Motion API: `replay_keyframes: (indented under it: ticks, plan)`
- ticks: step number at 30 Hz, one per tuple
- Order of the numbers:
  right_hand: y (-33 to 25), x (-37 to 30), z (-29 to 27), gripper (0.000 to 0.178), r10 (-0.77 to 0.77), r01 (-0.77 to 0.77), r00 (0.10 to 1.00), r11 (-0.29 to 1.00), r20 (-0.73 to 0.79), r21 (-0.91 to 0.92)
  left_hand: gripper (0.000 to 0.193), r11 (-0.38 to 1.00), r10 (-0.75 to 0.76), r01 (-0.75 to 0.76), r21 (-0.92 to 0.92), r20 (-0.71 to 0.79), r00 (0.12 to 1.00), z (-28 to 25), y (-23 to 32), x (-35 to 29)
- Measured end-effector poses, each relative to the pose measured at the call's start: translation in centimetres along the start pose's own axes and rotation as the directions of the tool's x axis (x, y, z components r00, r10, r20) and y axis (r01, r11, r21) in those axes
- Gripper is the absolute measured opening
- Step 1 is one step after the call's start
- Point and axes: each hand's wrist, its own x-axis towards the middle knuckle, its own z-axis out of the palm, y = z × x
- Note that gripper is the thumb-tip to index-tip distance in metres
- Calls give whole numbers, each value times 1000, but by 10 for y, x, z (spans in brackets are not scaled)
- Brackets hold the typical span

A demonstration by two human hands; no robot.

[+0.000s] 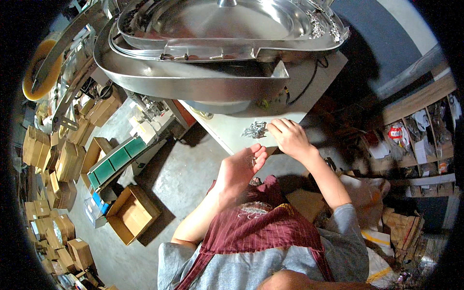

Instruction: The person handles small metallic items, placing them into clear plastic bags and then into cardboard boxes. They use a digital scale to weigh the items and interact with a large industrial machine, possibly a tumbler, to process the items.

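A small pile of silver screws (254, 129) lies near the front corner of a white tabletop (316, 89). My right hand (291, 139) is just right of the pile, knuckles up, with its fingers drawn together; whatever is between the fingertips is hidden. Below and left of it, my left hand (237, 169) is cupped palm up with the fingers curled in. A few small screws (252, 160) show in that palm. Behind the pile stands a large steel bowl feeder (193, 86), with several screws lined up on its track (208, 54).
A green conveyor belt (116, 160) slopes down at the left, and an open cardboard box (129, 215) sits on the floor beside it. Stacked cartons (70, 159) fill the far left. To the right, wooden shelves (411, 130) hold bagged goods. A black cable (309, 82) crosses the tabletop.
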Motion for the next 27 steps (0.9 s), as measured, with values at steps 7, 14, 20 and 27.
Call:
replay_keyframes:
  ticks: [7,14,20,27]
  plan:
    - [9,20,7,16,-72,83,992,991,-105,101,35,1000,-1,0,25,24,1000,0,1,-2]
    - [15,19,8,14,-109,123,990,979,-89,161,33,1000,-18,18,5,16,1000,-4,3,1]
    - [11,9,6,7,183,-122,980,870,-83,477,35,997,4,-3,77,-3,1000,3,0,2]
    - [-11,11,-22,14,149,-124,989,793,8,596,40,994,44,-49,95,55,998,2,-3,7]
